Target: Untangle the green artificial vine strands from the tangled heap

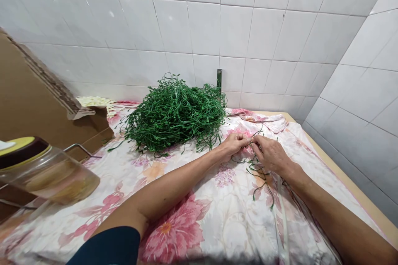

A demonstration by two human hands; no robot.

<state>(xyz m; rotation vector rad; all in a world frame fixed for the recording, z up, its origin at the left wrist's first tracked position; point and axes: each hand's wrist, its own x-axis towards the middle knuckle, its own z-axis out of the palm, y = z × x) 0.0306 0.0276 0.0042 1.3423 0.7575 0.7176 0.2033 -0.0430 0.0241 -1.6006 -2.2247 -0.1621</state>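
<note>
Two bare hands meet over a flowered cloth [236, 219]: L hand [236, 145] and R hand [271, 152], fingers nearly closed, pinch thin green stems [263, 180] btwn the fingertips, w/ loose ends trailing onto the cloth below the R hand. A big tangled green pile [177, 116] sits just L of the hands, near the tiled wall [202, 25]; a strip of cloth shows btwn pile and L forearm, and a wide stretch of it btwn the two forearms. At R, the tan table edge [334, 169] runs diagonally past the R forearm, w/ cloth btwn them; bunched cloth lies at the far R corner, beyond the hands. A white band [283, 219] runs from near the R wrist toward the bottom of the view. A metal strip [219, 78] stands upright behind the pile. Far L, a see-through jar [66, 176], tilted in view, has a yellow-and-brown lid [25, 151] and brownish contents, type unclear. Behind it: a cardboard box [40, 103], its torn edge facing the pile, plus pale pieces [95, 101] near the wall, too small to ID.
</note>
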